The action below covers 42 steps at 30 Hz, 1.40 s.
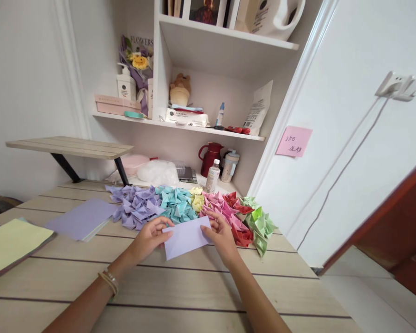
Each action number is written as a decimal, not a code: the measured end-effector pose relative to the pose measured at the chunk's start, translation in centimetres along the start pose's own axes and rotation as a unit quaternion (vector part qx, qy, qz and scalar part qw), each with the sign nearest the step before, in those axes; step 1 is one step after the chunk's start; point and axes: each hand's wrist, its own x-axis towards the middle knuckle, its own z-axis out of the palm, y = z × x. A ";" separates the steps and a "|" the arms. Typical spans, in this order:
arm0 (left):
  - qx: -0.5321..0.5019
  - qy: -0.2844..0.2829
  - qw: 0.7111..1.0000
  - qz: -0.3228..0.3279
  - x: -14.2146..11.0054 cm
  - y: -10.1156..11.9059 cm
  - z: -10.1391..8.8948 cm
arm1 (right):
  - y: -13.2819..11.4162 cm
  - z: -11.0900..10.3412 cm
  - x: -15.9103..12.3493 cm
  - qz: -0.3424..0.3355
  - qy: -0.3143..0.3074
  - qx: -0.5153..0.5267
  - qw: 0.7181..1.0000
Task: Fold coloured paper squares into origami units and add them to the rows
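Note:
A folded sheet of lavender paper [187, 238] is held up over the wooden table, its long side running across between my hands. My left hand [151, 238] pinches its left end between thumb and fingers. At the right end, my right hand [222, 236] grips the upper corner, thumb in front and fingers behind. Just beyond the paper lie heaps of folded paper pieces: purple [137, 206], blue [176, 203], yellow [197, 199], pink [222, 206], red [242, 237] and green [260, 226].
Flat purple sheets [83, 217] and yellow sheets [15, 243] lie on the left of the table [180, 286]. A small raised stand [72, 147] is behind them. A bottle [212, 176], a red jug [211, 158] and a cup [230, 165] stand behind the heaps, under shelves.

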 end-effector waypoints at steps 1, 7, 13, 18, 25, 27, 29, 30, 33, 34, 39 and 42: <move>0.014 -0.002 1.000 0.004 0.0 -0.1 0.0 | 0.0 0.0 0.0 0.000 -0.005 0.000 1.000; 0.057 0.013 0.998 0.039 0.0 -0.7 0.2 | 0.2 0.8 -0.3 -0.018 -0.032 -0.020 0.999; 0.096 0.051 0.993 0.056 0.1 -1.5 0.4 | -0.1 1.6 -0.9 0.026 -0.042 0.040 0.998; 0.169 0.110 0.974 0.101 0.0 -1.8 0.8 | -0.2 2.4 -1.4 0.098 -0.043 0.133 0.985; 0.209 0.048 0.967 0.141 -1.0 -1.1 1.9 | 0.3 2.8 -1.6 0.119 -0.052 0.100 0.986; 0.156 0.045 0.981 0.108 -1.0 -1.0 1.9 | 0.4 2.7 -1.4 0.112 -0.033 0.092 0.989; 0.097 0.053 0.992 0.065 -0.7 -1.0 1.7 | 0.3 2.5 -1.3 0.102 -0.013 0.095 0.990; 0.069 0.058 0.995 0.042 -0.5 -1.0 1.7 | 0.3 2.5 -1.2 0.097 -0.004 0.102 0.990; 0.004 0.062 0.998 -0.021 -0.2 -1.2 1.6 | 0.2 2.4 -1.1 0.089 0.016 0.134 0.987; -0.009 0.059 0.997 -0.037 -0.2 -1.2 1.7 | 0.2 2.5 -1.1 0.087 0.020 0.145 0.985; -0.028 0.053 0.998 -0.037 -0.2 -1.3 2.1 | 0.2 2.5 -1.0 0.078 0.032 0.171 0.982; -0.004 0.039 0.999 -0.008 -0.3 -1.4 2.2 | 0.1 2.4 -1.0 0.078 0.055 0.168 0.981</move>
